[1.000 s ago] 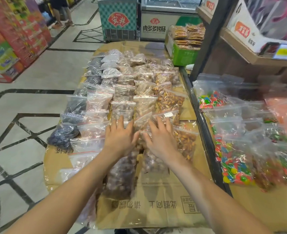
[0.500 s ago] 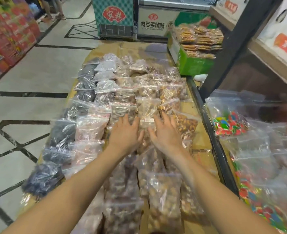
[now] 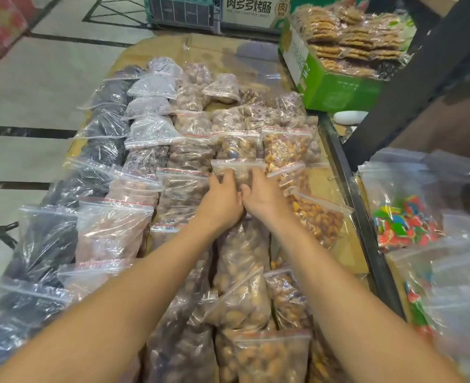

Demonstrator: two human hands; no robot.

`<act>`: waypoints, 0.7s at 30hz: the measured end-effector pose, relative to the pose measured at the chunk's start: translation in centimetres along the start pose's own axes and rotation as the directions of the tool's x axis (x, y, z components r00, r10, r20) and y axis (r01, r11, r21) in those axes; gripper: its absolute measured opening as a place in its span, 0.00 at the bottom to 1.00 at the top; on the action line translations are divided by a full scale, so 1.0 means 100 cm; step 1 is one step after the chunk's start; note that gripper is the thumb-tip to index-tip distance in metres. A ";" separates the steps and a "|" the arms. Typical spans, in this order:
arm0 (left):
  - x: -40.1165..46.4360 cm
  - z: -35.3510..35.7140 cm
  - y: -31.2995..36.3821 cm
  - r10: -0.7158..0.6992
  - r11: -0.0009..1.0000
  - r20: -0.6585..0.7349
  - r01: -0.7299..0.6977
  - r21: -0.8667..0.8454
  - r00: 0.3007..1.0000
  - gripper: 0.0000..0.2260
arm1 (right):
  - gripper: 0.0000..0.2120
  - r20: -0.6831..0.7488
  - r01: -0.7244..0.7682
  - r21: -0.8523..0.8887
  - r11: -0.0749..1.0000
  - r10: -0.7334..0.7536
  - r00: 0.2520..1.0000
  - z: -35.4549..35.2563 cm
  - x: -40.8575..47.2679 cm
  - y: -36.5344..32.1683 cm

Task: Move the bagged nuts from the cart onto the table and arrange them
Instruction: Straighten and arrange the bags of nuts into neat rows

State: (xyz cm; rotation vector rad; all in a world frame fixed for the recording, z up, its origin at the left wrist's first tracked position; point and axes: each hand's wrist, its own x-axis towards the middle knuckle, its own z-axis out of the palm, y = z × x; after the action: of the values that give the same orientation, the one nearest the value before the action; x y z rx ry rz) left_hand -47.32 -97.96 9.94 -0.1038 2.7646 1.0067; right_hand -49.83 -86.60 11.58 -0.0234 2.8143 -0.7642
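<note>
Left hand (image 3: 222,199) and right hand (image 3: 263,196), side by side, appear to clasp a clear zip-seal bag of tan nuts (image 3: 238,170); soft, slippery plastic, best gripped beneath the seal.

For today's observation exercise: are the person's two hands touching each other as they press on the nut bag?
Touching. The head view shows the left hand and right hand meeting at the thumbs, no gap between, both resting on the clear nut bag.

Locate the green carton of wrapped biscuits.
Head view, upper right: the green carton sits at the table's far right corner, beside the farthest nut bags and the dark shelf post.
</note>
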 end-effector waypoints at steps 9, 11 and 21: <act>-0.006 -0.004 -0.004 -0.059 0.996 0.108 0.065 -0.060 0.992 0.20 | 0.20 0.055 -0.100 0.111 0.989 0.095 0.994 0.012 -0.010 0.006; -0.005 -0.007 -0.005 -0.059 0.993 0.114 0.070 -0.091 0.992 0.20 | 0.22 0.076 -0.099 0.114 0.989 0.090 0.993 0.008 -0.007 0.005; -0.005 -0.013 0.003 -0.094 0.995 0.232 0.088 0.036 0.968 0.33 | 0.22 0.053 -0.024 0.107 0.994 0.018 0.998 0.009 -0.007 0.017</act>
State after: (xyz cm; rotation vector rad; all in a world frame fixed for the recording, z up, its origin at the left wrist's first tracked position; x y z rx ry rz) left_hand -47.06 -98.56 11.19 -0.1004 2.5340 0.8979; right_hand -48.83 -85.58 10.11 0.0038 2.7161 -0.8967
